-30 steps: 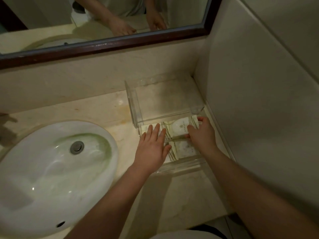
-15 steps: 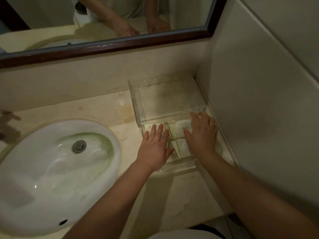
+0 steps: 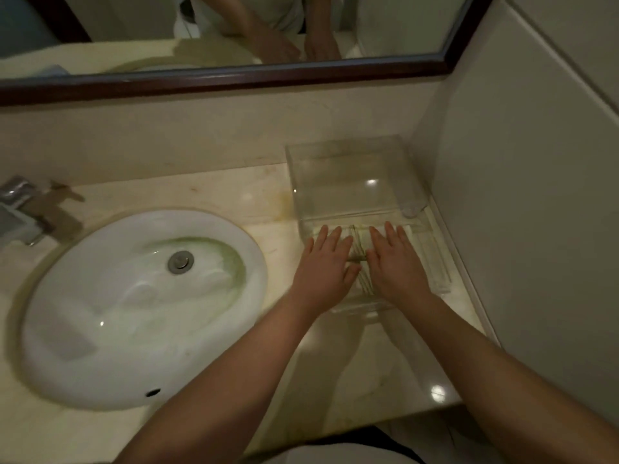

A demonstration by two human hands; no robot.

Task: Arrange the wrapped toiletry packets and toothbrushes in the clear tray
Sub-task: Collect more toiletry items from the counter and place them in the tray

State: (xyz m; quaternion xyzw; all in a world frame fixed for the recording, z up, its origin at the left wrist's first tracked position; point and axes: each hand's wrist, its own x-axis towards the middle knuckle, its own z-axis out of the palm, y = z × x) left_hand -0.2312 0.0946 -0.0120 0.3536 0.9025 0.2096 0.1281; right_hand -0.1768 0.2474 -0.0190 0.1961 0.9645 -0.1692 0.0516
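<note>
A clear tray (image 3: 435, 262) stands on the marble counter in the right corner, in front of a raised clear shelf (image 3: 348, 182). Pale wrapped packets with green stripes (image 3: 359, 242) lie flat in the tray, mostly hidden under my hands. My left hand (image 3: 323, 266) lies flat on the left packets, fingers straight. My right hand (image 3: 395, 262) lies flat on the right packets, fingers straight and slightly spread. Only a narrow strip of packet shows between the two hands. No toothbrush can be made out.
A white oval sink (image 3: 134, 306) fills the left of the counter, with a chrome tap (image 3: 20, 209) behind it. A dark-framed mirror (image 3: 234, 78) runs along the back wall. A pale side wall (image 3: 522, 229) stands close to the tray's right edge.
My right hand has let go of the packet's far end, slid left and flattened over the packets. The left hand stays flat. The view has shifted so the tray sits further right.
</note>
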